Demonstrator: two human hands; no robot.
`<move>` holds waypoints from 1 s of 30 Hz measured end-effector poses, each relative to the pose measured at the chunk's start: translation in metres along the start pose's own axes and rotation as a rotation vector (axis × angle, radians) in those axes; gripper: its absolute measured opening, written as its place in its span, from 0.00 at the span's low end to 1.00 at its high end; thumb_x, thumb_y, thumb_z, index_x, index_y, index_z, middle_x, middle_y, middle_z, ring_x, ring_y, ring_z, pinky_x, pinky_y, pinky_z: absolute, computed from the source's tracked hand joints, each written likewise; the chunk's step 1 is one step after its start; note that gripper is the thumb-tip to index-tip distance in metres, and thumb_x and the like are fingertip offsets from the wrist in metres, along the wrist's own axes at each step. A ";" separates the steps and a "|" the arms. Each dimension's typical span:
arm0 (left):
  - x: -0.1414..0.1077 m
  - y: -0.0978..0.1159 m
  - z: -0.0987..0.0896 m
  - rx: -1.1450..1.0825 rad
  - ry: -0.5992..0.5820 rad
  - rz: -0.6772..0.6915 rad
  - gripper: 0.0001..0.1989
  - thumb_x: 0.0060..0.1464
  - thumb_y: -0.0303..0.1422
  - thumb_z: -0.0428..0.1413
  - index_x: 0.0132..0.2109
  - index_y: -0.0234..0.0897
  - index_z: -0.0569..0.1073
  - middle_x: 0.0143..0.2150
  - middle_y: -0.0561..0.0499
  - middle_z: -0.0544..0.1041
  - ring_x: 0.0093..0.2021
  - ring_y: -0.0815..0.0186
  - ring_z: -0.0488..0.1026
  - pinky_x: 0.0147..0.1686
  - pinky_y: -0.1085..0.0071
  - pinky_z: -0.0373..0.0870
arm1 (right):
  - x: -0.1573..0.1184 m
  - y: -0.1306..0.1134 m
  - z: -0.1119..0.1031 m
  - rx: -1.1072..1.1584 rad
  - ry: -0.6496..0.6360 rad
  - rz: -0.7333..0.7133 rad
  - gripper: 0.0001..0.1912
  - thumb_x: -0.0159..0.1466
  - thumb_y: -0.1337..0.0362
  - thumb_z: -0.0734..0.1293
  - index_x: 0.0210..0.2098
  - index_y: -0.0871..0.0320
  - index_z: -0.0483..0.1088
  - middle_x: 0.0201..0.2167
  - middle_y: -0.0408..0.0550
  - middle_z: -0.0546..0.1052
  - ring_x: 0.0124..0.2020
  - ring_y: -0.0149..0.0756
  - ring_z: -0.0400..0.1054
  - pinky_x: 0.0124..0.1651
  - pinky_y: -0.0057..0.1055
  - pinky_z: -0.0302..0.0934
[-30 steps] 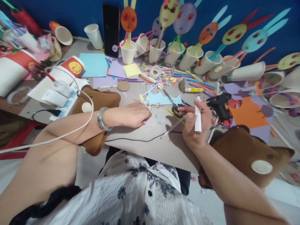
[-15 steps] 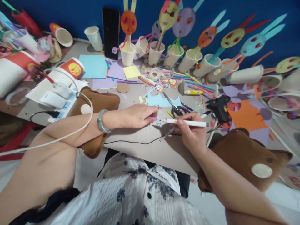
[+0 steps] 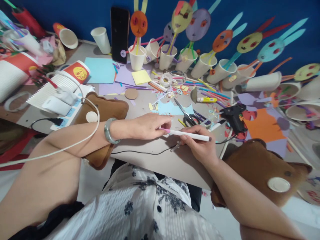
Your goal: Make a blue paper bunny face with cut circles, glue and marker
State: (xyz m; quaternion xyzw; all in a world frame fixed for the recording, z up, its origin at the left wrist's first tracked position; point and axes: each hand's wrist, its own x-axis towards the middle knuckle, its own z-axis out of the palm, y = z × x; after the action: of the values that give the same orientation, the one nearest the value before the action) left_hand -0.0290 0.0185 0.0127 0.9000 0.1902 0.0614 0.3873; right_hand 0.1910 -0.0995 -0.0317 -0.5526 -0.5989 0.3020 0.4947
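Over the middle of the table, my right hand [image 3: 200, 143] is closed around the white barrel of a marker pen [image 3: 193, 135], which lies nearly level and points left. My left hand [image 3: 150, 126], with a bracelet on the wrist, pinches the marker's pink cap [image 3: 165, 130]. Cap and marker meet end to end between the hands; how far the cap is pushed on cannot be made out. Just beyond my fingers lie scissors [image 3: 187, 115] with dark handles and a cut piece of light blue paper [image 3: 166, 107].
Paper cups [image 3: 137, 58] holding paper rabbit figures line the back, beside an upright phone [image 3: 120, 35]. A black glue gun [image 3: 235, 116] and a brown cushion-like pouch [image 3: 260, 170] are at the right. A power strip [image 3: 67, 116] with a white cable [image 3: 96, 123] sits left.
My right hand has moved slightly left, bringing the marker's tip from a small gap to the pink cap. My left hand has stayed nearly in place, still pinching the cap.
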 end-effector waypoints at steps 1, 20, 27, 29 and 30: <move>0.000 0.000 0.001 -0.041 -0.001 0.000 0.03 0.61 0.31 0.55 0.41 0.37 0.72 0.33 0.52 0.77 0.31 0.68 0.70 0.33 0.71 0.62 | 0.000 -0.002 -0.001 -0.005 -0.020 0.011 0.15 0.62 0.50 0.76 0.34 0.54 0.75 0.24 0.44 0.80 0.20 0.35 0.72 0.23 0.32 0.66; -0.007 0.013 0.002 -0.105 0.095 0.108 0.11 0.61 0.40 0.56 0.35 0.38 0.70 0.25 0.56 0.71 0.26 0.71 0.66 0.29 0.72 0.59 | -0.001 -0.012 -0.002 -0.031 -0.221 -0.045 0.16 0.65 0.49 0.73 0.31 0.55 0.76 0.22 0.43 0.79 0.21 0.33 0.71 0.24 0.28 0.64; -0.018 0.021 0.018 0.434 -0.025 0.475 0.21 0.71 0.50 0.46 0.45 0.38 0.72 0.33 0.48 0.80 0.29 0.64 0.74 0.26 0.67 0.58 | -0.001 -0.019 0.006 0.007 -0.402 -0.210 0.10 0.66 0.59 0.71 0.31 0.57 0.74 0.21 0.43 0.77 0.18 0.28 0.66 0.21 0.23 0.59; -0.021 0.022 0.024 0.509 0.012 0.570 0.20 0.71 0.49 0.45 0.48 0.38 0.72 0.32 0.48 0.79 0.28 0.63 0.74 0.25 0.65 0.59 | -0.002 -0.019 0.007 0.043 -0.439 -0.230 0.10 0.66 0.60 0.71 0.30 0.57 0.73 0.21 0.42 0.76 0.18 0.27 0.65 0.21 0.23 0.57; -0.022 0.023 0.026 0.535 0.042 0.601 0.21 0.72 0.49 0.44 0.48 0.38 0.72 0.31 0.49 0.79 0.27 0.63 0.74 0.24 0.65 0.59 | -0.002 -0.020 0.007 0.060 -0.458 -0.235 0.10 0.66 0.61 0.71 0.30 0.57 0.72 0.21 0.42 0.76 0.18 0.27 0.64 0.21 0.23 0.57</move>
State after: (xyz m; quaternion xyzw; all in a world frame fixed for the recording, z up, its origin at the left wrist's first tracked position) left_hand -0.0356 -0.0220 0.0116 0.9832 -0.0643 0.1384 0.1000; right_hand 0.1767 -0.1043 -0.0166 -0.3818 -0.7461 0.3774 0.3940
